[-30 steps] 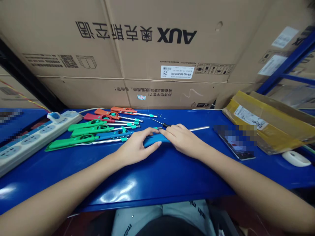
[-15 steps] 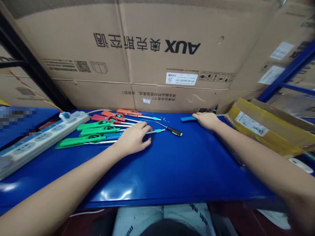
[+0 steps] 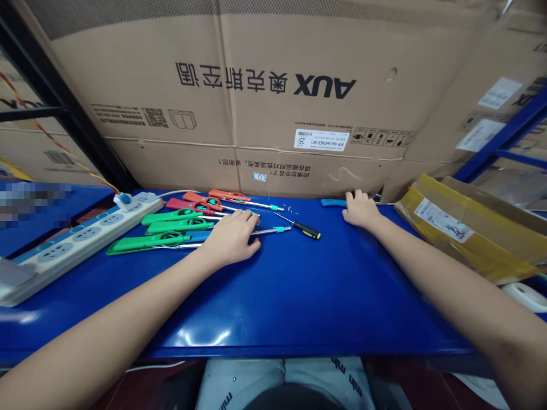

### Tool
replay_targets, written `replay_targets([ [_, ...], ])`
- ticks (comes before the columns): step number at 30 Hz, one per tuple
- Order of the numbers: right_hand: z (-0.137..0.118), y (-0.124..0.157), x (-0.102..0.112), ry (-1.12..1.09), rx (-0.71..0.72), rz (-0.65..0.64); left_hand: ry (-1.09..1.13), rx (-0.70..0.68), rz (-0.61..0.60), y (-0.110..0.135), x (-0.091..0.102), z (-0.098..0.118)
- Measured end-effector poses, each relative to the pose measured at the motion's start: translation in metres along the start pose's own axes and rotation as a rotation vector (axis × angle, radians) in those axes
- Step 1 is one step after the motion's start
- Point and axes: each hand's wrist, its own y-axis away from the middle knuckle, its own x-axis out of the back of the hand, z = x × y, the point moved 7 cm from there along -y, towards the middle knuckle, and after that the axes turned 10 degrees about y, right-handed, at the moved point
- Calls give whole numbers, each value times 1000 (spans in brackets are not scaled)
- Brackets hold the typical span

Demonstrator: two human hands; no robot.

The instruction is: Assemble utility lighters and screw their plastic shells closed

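My left hand (image 3: 231, 236) rests palm down over a row of long-nosed gas lighters, its thumb apart from the fingers. Under and beside it lie green lighters (image 3: 141, 243), a blue lighter (image 3: 200, 236), a red lighter (image 3: 183, 205) and orange lighters (image 3: 226, 195), their metal tubes pointing right. At the back of the table, my right hand (image 3: 361, 210) has its fingers curled over a blue lighter-like handle (image 3: 332, 203); the rest of that piece is hidden. Between the hands lies a black and yellow screwdriver (image 3: 306, 230), touched by neither.
A white power strip (image 3: 88, 233) runs along the left. Behind the blue table (image 3: 299, 302) stands a large cardboard box (image 3: 265, 125). An opened carton with yellow tape (image 3: 453, 228) sits at the right. Small white scraps lie near the screwdriver's tip.
My right hand has shifted slightly toward the back with the blue handle, its fingers now more over it. My left hand stays over the lighters. The view has moved a little.
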Motion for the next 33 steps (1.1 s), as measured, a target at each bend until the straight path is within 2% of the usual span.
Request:
replay_targets([
  [3, -39, 19, 33, -77, 105, 150, 3, 10, -7, 0, 3, -3],
  [7, -116, 56, 70, -189, 402, 247, 47, -10, -34, -1, 0, -4],
  [11, -179, 86, 83, -241, 636, 234, 98, -23, -41, -2, -4, -1],
  [14, -198, 94, 82, -239, 704, 183, 117, -20, -27, -2, -3, 1],
  [17, -195, 98, 80, -234, 708, 126, 142, -37, -24, 0, -1, 5],
  [21, -170, 111, 77, -244, 660, 38, 193, -93, -34, 3, 0, 16],
  [24, -140, 124, 72, -246, 652, -28, 240, -167, -32, 7, 1, 28],
  [30, -61, 142, 53, -154, 562, -311, 290, -240, -52, 11, -1, 45],
  [33, -44, 143, 55, -184, 508, -356, 310, -242, -77, 9, -6, 44],
])
